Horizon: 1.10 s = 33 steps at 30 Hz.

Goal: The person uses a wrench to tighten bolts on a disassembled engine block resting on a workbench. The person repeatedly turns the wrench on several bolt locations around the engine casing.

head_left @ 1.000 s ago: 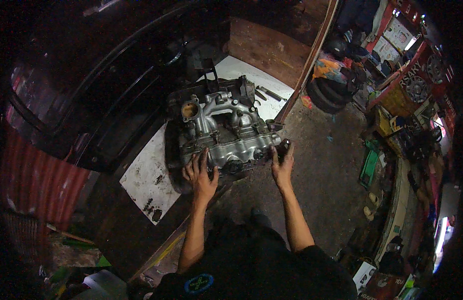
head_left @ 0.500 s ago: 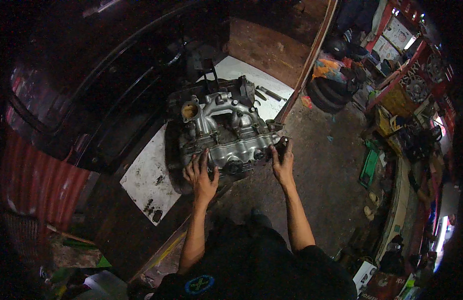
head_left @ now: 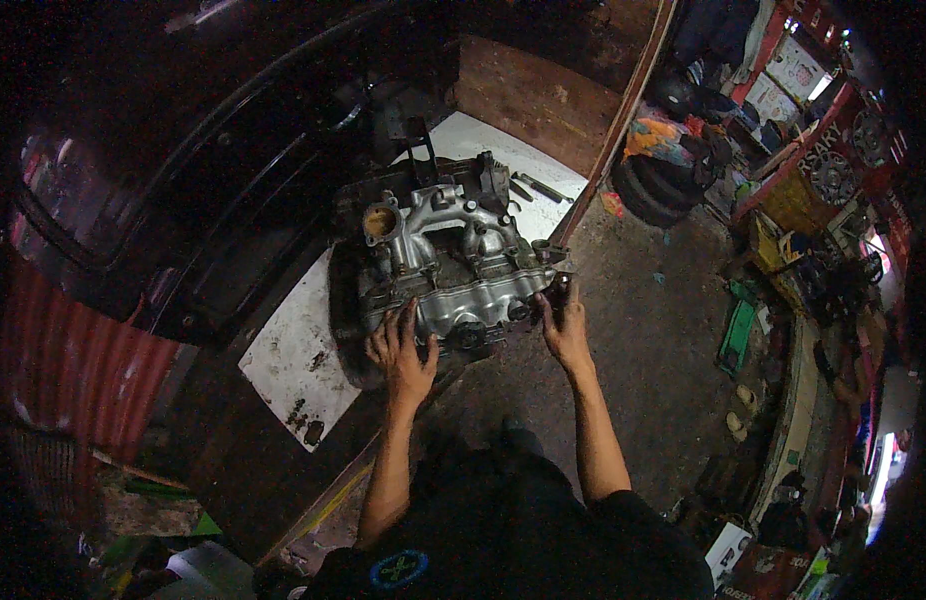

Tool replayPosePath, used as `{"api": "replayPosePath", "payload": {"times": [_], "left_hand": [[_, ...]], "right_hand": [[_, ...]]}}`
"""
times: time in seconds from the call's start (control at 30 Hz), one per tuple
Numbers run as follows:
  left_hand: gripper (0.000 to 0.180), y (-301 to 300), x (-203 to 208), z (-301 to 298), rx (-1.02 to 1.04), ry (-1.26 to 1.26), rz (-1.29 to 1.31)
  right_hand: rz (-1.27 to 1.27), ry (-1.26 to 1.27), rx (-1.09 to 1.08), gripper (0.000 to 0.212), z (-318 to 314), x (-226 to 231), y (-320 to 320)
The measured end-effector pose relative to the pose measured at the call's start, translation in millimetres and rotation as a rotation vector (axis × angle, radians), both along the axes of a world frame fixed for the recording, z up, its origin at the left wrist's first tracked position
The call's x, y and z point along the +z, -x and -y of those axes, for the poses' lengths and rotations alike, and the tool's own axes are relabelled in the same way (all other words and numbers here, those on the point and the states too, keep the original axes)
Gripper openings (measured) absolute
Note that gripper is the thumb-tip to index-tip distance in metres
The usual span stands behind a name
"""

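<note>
A dirty engine [head_left: 351, 325] stands on a white board, with a silver, branched intake manifold [head_left: 438, 213] across its top. The manifold's round opening shows at the left. Along the near side runs a long, ribbed silver engine cover [head_left: 468, 298] with dark round parts below it. My left hand [head_left: 403, 362] grips the near left end of this cover, index finger and thumb pressed on it. My right hand [head_left: 566, 328] takes hold of the right end, forefinger pointing away and thumb against the near edge. The undersides of the fingers are hidden.
The white board [head_left: 288, 365] carries dark grease stains and small dark parts at its near corner. Beyond the engine lie metal tools [head_left: 548, 187]. A dark vehicle panel is at the left. Stacked tires [head_left: 655, 195] and a green tool [head_left: 740, 327] sit on the right.
</note>
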State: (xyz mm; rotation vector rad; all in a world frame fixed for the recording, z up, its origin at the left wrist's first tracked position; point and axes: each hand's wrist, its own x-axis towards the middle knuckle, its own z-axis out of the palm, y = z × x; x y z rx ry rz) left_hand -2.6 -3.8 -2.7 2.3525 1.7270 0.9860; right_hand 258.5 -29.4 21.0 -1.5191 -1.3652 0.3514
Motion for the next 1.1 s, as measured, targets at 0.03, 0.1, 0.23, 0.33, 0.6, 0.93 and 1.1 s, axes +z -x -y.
{"api": "replayPosePath", "payload": {"times": [0.03,0.1,0.23,0.33,0.6,0.93,1.1], "left_hand": [[0.062,-0.1,0.8,0.0,-0.007,0.004,0.004],[0.063,-0.1,3.1,0.3,-0.022,0.013,0.011],[0.064,0.3,5.7,1.4,-0.016,0.032,0.012],[0.064,0.8,3.0,1.2,-0.008,0.047,-0.003],[0.066,-0.1,1.0,0.3,-0.009,0.030,-0.006],[0.065,0.9,-1.4,1.0,0.008,0.022,-0.016],[0.064,2.2,-1.9,-0.5,-0.019,0.018,-0.009]], "right_hand": [[0.004,0.005,0.003,0.036,0.2,-0.9,0.8],[0.012,0.016,0.008,0.036,1.1,-4.6,2.8],[-0.068,-0.015,-0.048,0.035,0.1,-8.9,6.0],[-0.059,-0.035,-0.083,0.034,2.0,-11.0,7.7],[0.111,0.251,0.233,0.036,0.2,0.8,34.4],[0.105,0.054,0.177,0.029,12.5,8.0,29.9],[-0.289,-0.040,-0.391,0.026,17.4,-4.3,16.8]]}}
